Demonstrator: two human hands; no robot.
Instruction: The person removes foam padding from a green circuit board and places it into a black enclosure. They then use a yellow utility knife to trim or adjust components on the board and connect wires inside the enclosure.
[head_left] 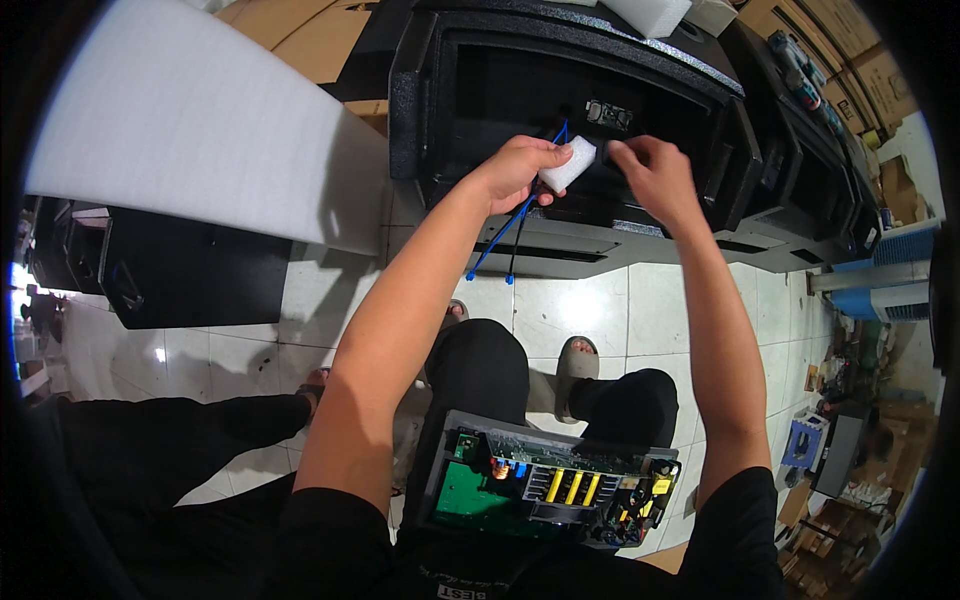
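1. White foam block (568, 166) is pinched between the thumb and fingers of your left hand (522, 172), in front of the black cabinet's (408, 120) recess.
2. Your right hand (655, 178) is over the same recess, nearer the cabinet's right end, fingers curled and apart from the foam. Its fingertips blur against the dark, so I cannot tell whether they meet or hold anything.
3. Blue and black cables (500, 238) pass behind the foam and hang over the cabinet's near edge, ending in blue plugs (510, 280); whether your left fingers also grip them is hidden.
4. Inside the cabinet, beyond your hands, a small circuit board (609, 114) shows; the interior around it is too dark to read.
5. On the cabinet's near side, an open circuit-board module (480, 500) rests on your lap.
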